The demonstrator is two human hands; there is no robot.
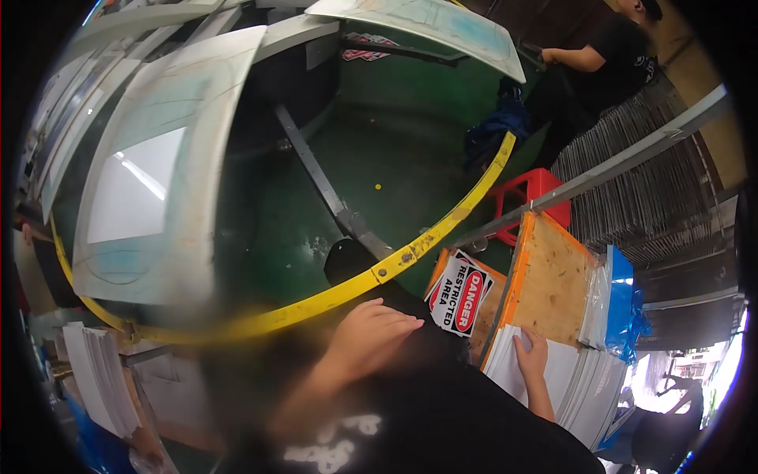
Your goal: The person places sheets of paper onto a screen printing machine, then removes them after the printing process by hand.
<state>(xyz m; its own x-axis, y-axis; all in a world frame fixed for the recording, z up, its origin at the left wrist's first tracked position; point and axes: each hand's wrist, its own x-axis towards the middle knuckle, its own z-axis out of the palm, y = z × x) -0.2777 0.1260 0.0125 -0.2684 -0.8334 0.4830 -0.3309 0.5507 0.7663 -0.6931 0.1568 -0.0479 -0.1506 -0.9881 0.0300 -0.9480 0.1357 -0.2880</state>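
Observation:
My left hand (374, 330) is held over my lap, just inside the near side of the yellow ring rail (381, 273). Its fingers are stretched out and nothing shows in it. On the right, my right hand (534, 357) lies at the edge of a stack of white sheets (567, 371), thumb and fingers apart. Between the hands and a little farther off sits a printed sign (461, 294) reading "DANGER RESTRICTED AREA", on an orange-edged wooden surface. Left of me, a pale flat platen (207, 150) carries a white sheet (138, 186).
Another platen (450, 31) spans the top. A grey metal arm (312, 166) crosses the green floor. Right are a wooden board (553, 261), a red stool (545, 189) and a metal rack (639, 166). A person in black (608, 71) is at upper right. More white sheets (99, 379) stand at left.

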